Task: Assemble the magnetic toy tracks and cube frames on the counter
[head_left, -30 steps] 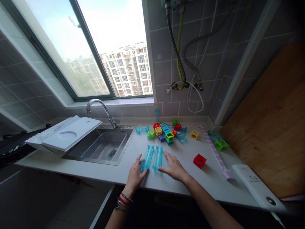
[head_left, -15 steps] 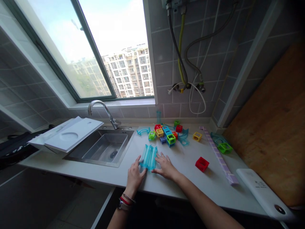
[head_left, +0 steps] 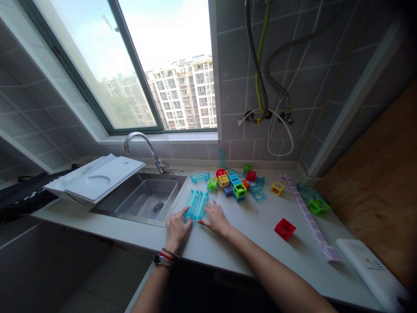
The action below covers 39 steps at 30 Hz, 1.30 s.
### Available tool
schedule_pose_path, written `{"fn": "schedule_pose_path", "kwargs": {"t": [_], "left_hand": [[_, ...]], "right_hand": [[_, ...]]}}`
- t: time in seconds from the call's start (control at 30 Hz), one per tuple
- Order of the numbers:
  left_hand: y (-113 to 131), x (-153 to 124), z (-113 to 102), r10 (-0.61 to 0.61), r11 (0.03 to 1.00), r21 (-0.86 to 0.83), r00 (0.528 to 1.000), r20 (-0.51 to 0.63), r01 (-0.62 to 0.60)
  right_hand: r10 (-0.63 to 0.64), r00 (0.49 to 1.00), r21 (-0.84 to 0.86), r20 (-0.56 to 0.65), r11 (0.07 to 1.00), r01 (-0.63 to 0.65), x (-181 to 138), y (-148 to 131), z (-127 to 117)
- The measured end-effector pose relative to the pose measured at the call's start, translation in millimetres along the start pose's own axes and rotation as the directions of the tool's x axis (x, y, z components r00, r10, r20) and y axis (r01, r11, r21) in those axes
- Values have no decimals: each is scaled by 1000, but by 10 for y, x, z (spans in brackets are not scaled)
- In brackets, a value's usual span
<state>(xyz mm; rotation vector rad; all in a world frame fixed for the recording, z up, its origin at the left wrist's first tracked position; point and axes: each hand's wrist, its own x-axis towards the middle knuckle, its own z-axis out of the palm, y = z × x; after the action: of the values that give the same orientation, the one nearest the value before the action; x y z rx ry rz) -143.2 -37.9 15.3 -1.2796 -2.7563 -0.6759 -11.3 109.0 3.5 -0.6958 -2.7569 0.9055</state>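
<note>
Thumb and fingers of the left hand (head_left: pixel 177 226) are spread wide at the left edge of the translucent blue track pieces (head_left: pixel 196 204), and the right hand (head_left: pixel 215 217) is spread likewise at their right edge; whether every fingertip touches, I cannot tell. The pieces lie flat, side by side, just below the frame's centre on the pale countertop (head_left: pixel 228 250). They look like light, stiff, smooth plastic, likely to slide easily and perhaps crack if bent; the long outer edges seem the best hold. Beyond, right of centre, sit open-frame blocks, including a yellow one (head_left: pixel 277 188) and a red one (head_left: pixel 285 229).
</note>
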Motion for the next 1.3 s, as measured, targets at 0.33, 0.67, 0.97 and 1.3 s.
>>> {"fn": "schedule_pose_path", "kwargs": {"t": [0.33,0.67,0.97,1.3], "left_hand": [[-165,246,23,15,1000,-5,1000,2,-15],[-208,372,19,41,999,-22,999,-9,-41],[-313,307,113,35,970,-236,994,-103,-58],[476,372,-238,303,928,-172,938,-170,-331]], "right_hand": [[-16,999,-4,-28,1000,16,335,17,44],[-34,999,20,-2,999,34,487,61,61],[14,1000,40,14,999,-15,433,41,44],[-152,939,215,-309,950,225,-501,258,-153]]}}
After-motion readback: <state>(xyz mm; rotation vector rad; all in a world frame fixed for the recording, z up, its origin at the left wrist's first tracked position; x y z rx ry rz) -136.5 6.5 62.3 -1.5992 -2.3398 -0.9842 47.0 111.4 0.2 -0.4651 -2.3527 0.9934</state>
